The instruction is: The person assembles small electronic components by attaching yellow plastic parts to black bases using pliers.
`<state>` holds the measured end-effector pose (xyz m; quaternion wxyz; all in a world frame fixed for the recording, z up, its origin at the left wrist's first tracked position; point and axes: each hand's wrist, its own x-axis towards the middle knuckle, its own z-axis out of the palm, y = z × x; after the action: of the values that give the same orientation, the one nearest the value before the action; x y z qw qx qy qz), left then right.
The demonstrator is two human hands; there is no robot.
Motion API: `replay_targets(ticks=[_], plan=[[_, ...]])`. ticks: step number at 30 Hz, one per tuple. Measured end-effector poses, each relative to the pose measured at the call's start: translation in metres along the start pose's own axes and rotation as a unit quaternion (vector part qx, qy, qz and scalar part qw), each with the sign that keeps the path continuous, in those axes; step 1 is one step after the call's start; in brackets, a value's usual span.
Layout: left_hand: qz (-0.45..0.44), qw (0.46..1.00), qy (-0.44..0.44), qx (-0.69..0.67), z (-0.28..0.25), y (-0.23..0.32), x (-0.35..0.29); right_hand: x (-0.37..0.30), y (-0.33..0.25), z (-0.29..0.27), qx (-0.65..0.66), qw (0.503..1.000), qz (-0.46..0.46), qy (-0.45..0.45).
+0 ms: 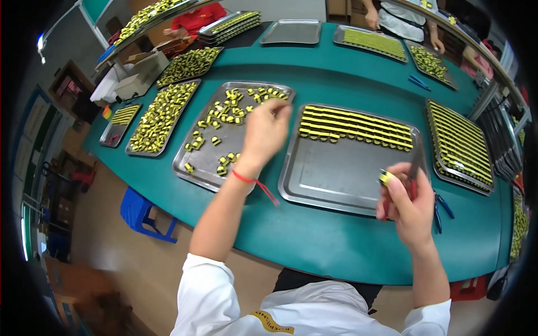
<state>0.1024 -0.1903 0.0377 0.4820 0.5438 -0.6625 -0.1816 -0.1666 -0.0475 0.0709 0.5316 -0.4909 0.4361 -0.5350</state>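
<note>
We hold our left hand (266, 131), a red cord (244, 178) at its wrist, over the right side of a metal tray (204, 159) of loose yellow-and-black pieces (227, 109); whether its fingers grip one, we cannot tell. In our right hand (406, 201) we hold a small yellow-and-black part (385, 177) and a red-handled tool (414, 187). Between our hands, neat rows (358, 127) line the far side of a second tray (330, 173) on the green desk (330, 241). Just right of our right hand lies a blue-handled tool (446, 207); beyond it, a filled tray (465, 183).
</note>
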Motion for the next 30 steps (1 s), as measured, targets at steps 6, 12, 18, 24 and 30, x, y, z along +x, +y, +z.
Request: replay_targets(ticks=[6, 12, 18, 24, 30], plan=[[-0.053, 0.942, -0.078, 0.323, -0.001, -0.089, 0.000, 0.075, 0.043, -0.010, -0.176, 0.978, 0.002, -0.113], [-0.052, 0.962, -0.053, 0.263, 0.001, -0.082, 0.000, 0.128, 0.085, -0.002, -0.594, 0.786, -0.151, -0.080], [-0.066, 0.960, -0.067, 0.265, -0.003, -0.082, -0.003, 0.140, 0.088, 0.011, -0.634, 0.768, -0.068, -0.065], [-0.064, 0.960, -0.067, 0.263, -0.002, -0.082, -0.003, 0.148, 0.091, 0.018, -0.648, 0.758, -0.062, -0.043], [-0.065, 0.960, -0.062, 0.265, 0.000, -0.082, -0.005, 0.152, 0.096, 0.019, -0.652, 0.754, -0.067, -0.043]])
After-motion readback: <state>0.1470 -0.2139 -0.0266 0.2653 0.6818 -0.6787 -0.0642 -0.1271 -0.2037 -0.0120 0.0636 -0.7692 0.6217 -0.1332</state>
